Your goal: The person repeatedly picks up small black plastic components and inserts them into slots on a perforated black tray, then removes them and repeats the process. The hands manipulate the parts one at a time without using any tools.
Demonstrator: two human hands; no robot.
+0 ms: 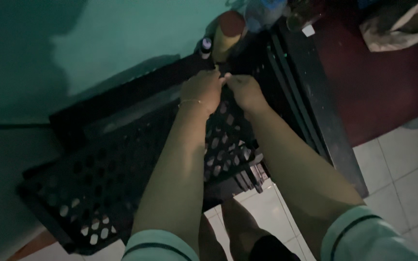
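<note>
Top middle, the left hand (200,90) and right hand (244,90) meet, fingers pinched together on the black holey rack (93,183), below a tan bottle with a red cap (228,33).

Both arms bare from short sleeves down. Sleeves (163,245) pale, light-coloured fabric, each with one thin dark stripe near the cuff. Thin bracelet (189,101) on wrist of left hand (201,89). Right hand (245,92) bare, nothing worn.

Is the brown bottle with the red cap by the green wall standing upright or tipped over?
Upright: the brown bottle stands with its red cap on top, beside the green wall, just beyond both hands.
</note>
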